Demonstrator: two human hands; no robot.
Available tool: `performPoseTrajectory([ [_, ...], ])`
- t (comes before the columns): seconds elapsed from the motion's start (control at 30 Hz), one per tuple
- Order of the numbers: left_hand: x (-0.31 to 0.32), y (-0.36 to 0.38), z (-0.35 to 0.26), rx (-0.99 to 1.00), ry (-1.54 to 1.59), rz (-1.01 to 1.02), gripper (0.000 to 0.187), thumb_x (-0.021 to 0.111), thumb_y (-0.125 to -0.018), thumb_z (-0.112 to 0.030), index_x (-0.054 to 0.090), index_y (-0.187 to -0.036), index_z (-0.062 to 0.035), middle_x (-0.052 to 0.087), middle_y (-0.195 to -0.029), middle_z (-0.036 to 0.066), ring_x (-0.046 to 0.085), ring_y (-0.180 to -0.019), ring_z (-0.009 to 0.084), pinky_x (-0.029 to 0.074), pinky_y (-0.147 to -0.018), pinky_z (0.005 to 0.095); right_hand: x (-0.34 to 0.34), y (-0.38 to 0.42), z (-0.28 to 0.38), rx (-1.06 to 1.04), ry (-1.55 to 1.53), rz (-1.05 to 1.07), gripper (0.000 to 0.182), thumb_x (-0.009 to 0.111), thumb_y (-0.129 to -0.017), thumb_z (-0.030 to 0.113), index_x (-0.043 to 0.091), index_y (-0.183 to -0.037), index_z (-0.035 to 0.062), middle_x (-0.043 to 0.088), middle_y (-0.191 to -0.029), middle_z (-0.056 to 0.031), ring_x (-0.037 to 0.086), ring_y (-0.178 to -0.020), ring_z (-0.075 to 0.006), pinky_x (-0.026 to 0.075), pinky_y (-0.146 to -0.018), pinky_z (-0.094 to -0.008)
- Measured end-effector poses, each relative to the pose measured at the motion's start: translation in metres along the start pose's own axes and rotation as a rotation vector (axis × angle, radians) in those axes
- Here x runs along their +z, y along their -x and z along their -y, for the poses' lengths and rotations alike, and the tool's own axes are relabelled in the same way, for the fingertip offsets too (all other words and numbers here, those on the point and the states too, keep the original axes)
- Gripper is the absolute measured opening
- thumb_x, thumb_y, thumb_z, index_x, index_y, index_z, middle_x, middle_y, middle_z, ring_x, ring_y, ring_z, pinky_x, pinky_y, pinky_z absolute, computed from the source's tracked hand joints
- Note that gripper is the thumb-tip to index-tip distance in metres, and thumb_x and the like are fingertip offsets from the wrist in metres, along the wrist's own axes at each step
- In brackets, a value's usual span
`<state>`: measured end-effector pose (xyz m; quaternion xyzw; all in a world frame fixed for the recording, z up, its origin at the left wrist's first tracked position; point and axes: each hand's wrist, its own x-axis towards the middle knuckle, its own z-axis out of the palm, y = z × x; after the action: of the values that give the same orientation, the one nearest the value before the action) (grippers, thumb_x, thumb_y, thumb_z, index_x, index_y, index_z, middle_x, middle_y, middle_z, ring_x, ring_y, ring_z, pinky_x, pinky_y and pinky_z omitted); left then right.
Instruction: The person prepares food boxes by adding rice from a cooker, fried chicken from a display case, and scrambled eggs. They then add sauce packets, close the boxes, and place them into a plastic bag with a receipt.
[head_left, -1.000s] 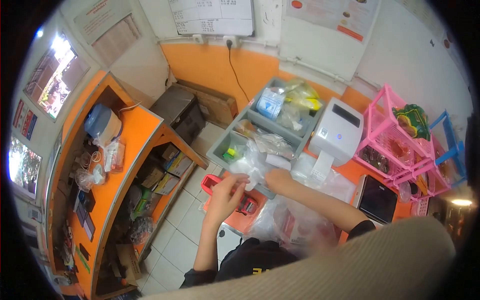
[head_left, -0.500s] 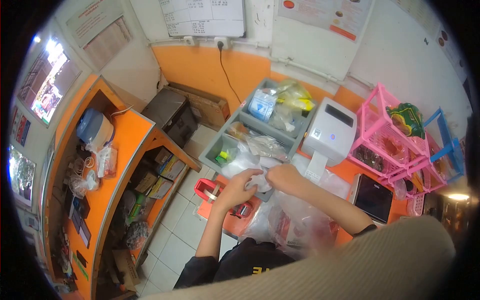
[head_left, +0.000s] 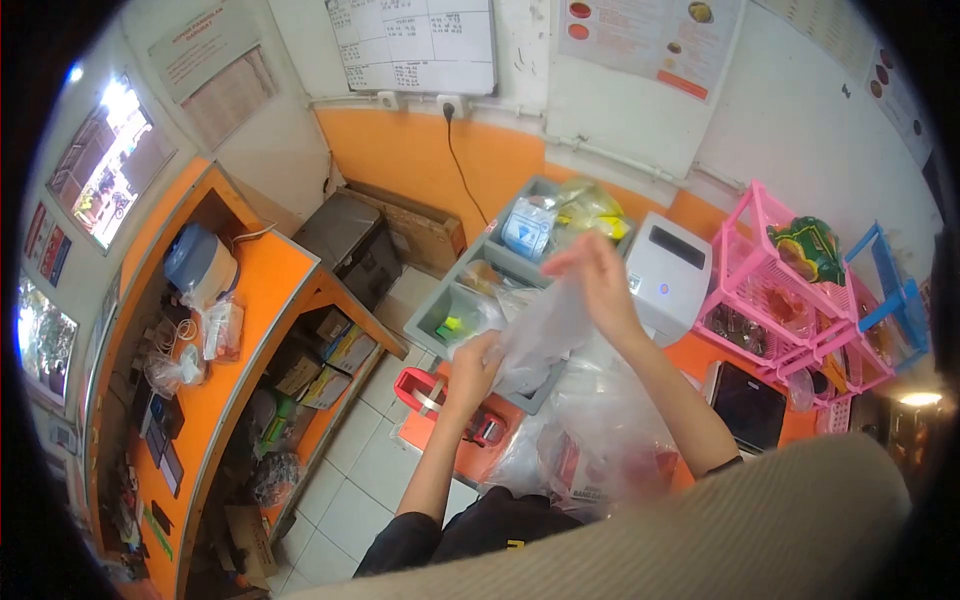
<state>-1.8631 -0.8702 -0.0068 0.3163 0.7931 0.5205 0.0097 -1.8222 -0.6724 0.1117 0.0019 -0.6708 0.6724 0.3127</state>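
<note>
A translucent plastic bag (head_left: 545, 335) is stretched between my two hands above the grey divided tray (head_left: 422, 318). On its lower left edge, my left hand (head_left: 474, 368) is closed with the plastic in its fingers. Higher up and to the right, my right hand (head_left: 598, 285) is raised at the bag's upper end, its fingers extended and apart, partly blurred. The tray's compartments hold a blue-and-white packet (head_left: 528, 228), yellow packets (head_left: 590, 205) and clear bags.
A red tape dispenser (head_left: 418, 390) stands left of more plastic bags (head_left: 600, 410). To the right are a white label printer (head_left: 668, 275), a black tablet (head_left: 745, 405) and pink baskets (head_left: 760, 285). An orange shelf counter (head_left: 270, 265) stands at the left.
My right hand has moved up and opened, away from my left hand. The bag, crumpled between both hands before, is now drawn out long. The view has shifted slightly.
</note>
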Motion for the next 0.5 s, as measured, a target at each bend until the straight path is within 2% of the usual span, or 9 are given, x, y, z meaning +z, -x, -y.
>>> performPoseTrajectory([
  [0.1,-0.005,-0.004,0.005,-0.078,0.062,0.077,0.027,0.071,-0.079,-0.018,0.065,-0.1,-0.002,0.065,-0.099,0.018,0.062,-0.092,0.0353,0.048,-0.081,0.0383,-0.02,-0.004,0.042,0.232,-0.16,-0.134,0.026,0.056,-0.097,0.029,0.045,-0.1,0.0061,0.048,-0.062,0.0012,0.051,-0.062,-0.0052,0.043,-0.056,-0.0229],
  [0.2,-0.009,-0.005,-0.01,0.106,-0.151,-0.036,0.024,0.074,-0.074,-0.017,0.065,-0.093,-0.0063,0.063,-0.102,0.01,0.058,-0.1,0.0305,0.046,-0.089,0.038,-0.025,-0.008,0.043,0.038,0.061,-0.256,0.022,0.062,-0.094,0.024,0.047,-0.097,0.0076,0.033,-0.057,0.0048,0.039,-0.056,-0.0006,0.033,-0.051,-0.0194],
  [0.3,0.001,-0.001,0.002,0.177,-0.316,0.023,0.019,0.071,-0.076,-0.015,0.065,-0.092,-0.0082,0.059,-0.113,0.008,0.051,-0.112,0.0304,0.043,-0.093,0.0402,-0.031,0.002,0.054,0.067,0.415,-0.047,0.022,0.066,-0.089,0.019,0.049,-0.097,0.0079,0.036,-0.063,0.0049,0.032,-0.056,-0.0021,0.027,-0.051,-0.0206],
  [0.4,0.006,-0.002,0.012,0.171,-0.475,0.088,0.017,0.069,-0.078,-0.014,0.064,-0.093,-0.0064,0.059,-0.113,0.007,0.05,-0.113,0.0311,0.042,-0.092,0.042,-0.026,0.014,0.057,0.228,0.45,0.035,0.022,0.068,-0.087,0.015,0.051,-0.098,0.0073,0.044,-0.072,0.0036,0.032,-0.057,-0.0028,0.028,-0.051,-0.0213],
  [0.5,0.005,-0.005,0.007,0.184,-0.416,-0.023,0.018,0.07,-0.078,-0.016,0.063,-0.093,-0.0081,0.059,-0.111,0.008,0.052,-0.109,0.0344,0.042,-0.09,0.0456,-0.027,0.02,0.045,0.23,0.347,0.001,0.023,0.065,-0.089,0.018,0.05,-0.103,0.0069,0.048,-0.081,0.002,0.033,-0.059,-0.0034,0.029,-0.052,-0.0212],
])
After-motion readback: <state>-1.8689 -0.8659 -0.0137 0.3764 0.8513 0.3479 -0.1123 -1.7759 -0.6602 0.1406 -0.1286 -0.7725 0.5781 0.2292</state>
